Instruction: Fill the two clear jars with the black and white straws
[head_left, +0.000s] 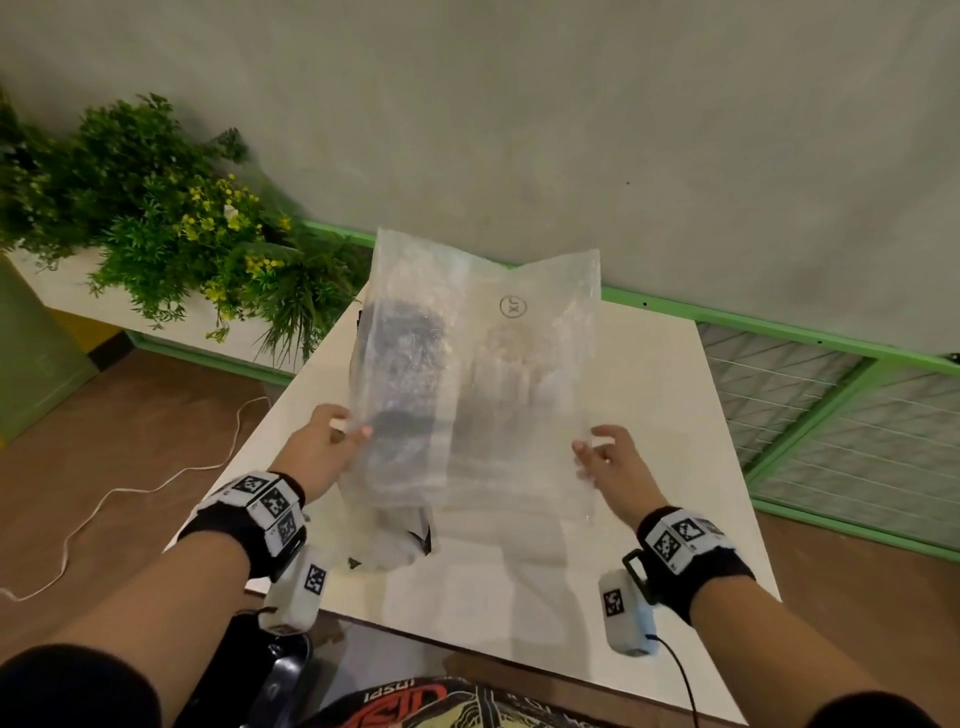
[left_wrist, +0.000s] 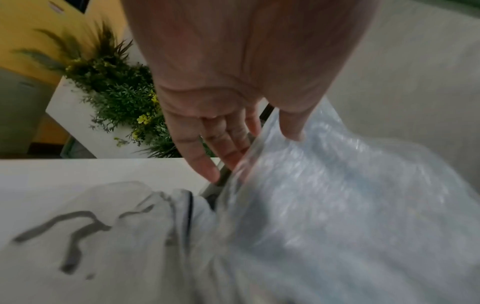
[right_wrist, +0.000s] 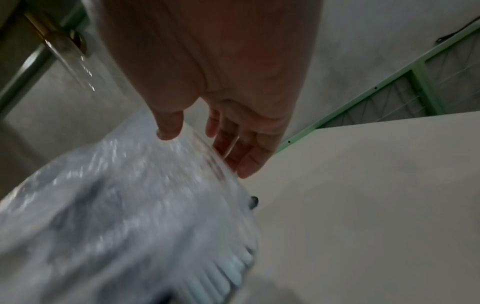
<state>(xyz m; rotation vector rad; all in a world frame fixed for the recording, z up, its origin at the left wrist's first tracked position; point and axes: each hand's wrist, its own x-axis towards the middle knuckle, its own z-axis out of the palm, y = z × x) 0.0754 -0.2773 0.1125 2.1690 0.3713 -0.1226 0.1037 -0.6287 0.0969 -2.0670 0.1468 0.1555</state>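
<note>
I hold a clear bubble-wrap bag (head_left: 493, 364) upright over the white table (head_left: 675, 467). My left hand (head_left: 353, 423) pinches its lower left edge, thumb in front and fingers behind (left_wrist: 253, 156). My right hand (head_left: 592, 444) pinches the lower right edge the same way (right_wrist: 207, 154). A dark mass (head_left: 405, 332) shows dimly through the left half of the bag and a pale one through the right. White straws (right_wrist: 221, 273) poke out under the bubble wrap (right_wrist: 116, 195) in the right wrist view. No jar is plainly visible.
A crumpled clear plastic bag with black lines (head_left: 395, 540) lies on the table below the bubble wrap. A planter of green plants (head_left: 171, 223) stands at the left. A green-framed wire rack (head_left: 831, 405) runs along the wall at the right. A white cable (head_left: 130, 488) crosses the floor.
</note>
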